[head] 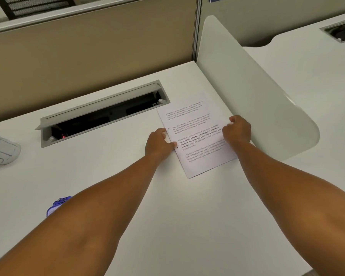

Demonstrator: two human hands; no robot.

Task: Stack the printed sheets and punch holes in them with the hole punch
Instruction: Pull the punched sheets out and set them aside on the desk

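Desk (167, 216) open in front; side divider (247, 86) blocks right of sheets (197, 154); open cable tray (100, 116) behind-left.

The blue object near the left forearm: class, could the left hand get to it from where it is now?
Probably yes. The left hand only rests at the printed sheets' edge, and bare desk lies between it and the blue object; drawing the arm back should reach it.

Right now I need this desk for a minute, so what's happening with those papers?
A person is squaring up the printed sheets on the white desk, beside the divider panel. The left hand presses the stack's left edge and the right hand its right edge. Two dark spots show near the left margin, possibly punched holes. No hole punch is clearly in view.
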